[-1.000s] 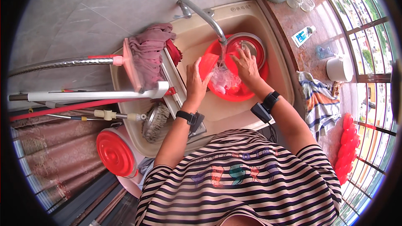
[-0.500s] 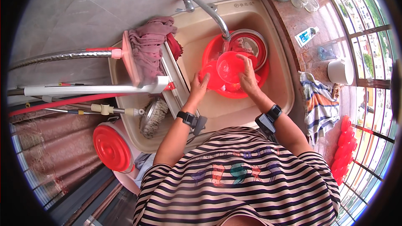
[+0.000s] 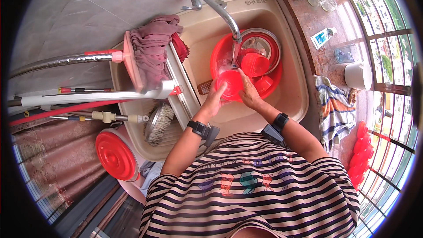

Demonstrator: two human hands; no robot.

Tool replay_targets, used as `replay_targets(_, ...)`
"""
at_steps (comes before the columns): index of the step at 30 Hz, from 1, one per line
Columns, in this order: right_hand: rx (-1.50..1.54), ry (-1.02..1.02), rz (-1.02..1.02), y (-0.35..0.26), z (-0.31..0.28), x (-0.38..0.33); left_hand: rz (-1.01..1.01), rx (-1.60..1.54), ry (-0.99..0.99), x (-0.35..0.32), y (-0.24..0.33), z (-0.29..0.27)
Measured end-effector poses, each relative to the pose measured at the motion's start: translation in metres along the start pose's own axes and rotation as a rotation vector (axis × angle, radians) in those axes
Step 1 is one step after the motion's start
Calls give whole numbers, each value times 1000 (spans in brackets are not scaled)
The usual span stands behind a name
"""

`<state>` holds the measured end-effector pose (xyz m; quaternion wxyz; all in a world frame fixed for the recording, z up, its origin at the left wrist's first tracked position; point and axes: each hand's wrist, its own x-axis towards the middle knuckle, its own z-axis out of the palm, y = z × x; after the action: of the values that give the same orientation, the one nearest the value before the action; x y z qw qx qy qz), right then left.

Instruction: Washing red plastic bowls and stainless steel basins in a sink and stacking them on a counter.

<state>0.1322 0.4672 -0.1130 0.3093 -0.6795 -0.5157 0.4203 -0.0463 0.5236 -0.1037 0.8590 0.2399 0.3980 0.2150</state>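
My left hand (image 3: 215, 100) grips a small red plastic bowl (image 3: 229, 85) by its near left side, thumb over the rim. My right hand (image 3: 250, 93) closes on the same bowl from the right. The bowl is just below the mouth of the metal faucet (image 3: 221, 12), where water seems to run. Beneath, a red basin (image 3: 215, 57) sits in the beige sink. Another red bowl (image 3: 256, 64) lies tilted in it, beside a smaller red piece (image 3: 264, 83) and a round metal-rimmed dish (image 3: 274, 46). The fingers' far sides are hidden.
A brown brush-like thing (image 3: 204, 87) lies left of the basin. Mops, one with a shaggy head (image 3: 161, 124), and a purple cloth (image 3: 154, 35) cover the sink's left side. The right ledge holds a striped towel (image 3: 335, 108), a white container (image 3: 358, 75) and a tube (image 3: 323, 38).
My right hand has let go of one red bowl, which now lies in the basin. It has moved left onto the bowl in my left hand, now nearer the faucet's mouth.
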Motion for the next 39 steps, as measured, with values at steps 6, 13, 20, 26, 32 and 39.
replay_targets(6, -259, 338, -59, 32, -56, 27, 54, 176, 169, 6, 0, -13)
replay_targets(13, -452, 282, 155, 91, -90, 70, 89, 191, 217, 10, 19, -9)
replay_targets(20, -736, 169, 189, 40, -109, 66, 182, 122, 211, -4, 33, -17)
replay_targets(26, -487, 272, 89, 35, -113, 73, 233, 99, 229, -11, 40, -13)
replay_targets(32, 789, -109, 592, 22, -49, 81, 287, 84, 251, -26, 34, -17)
replay_targets(39, 796, -48, 425, -9, -29, 75, 324, 52, 259, -44, 34, -18)
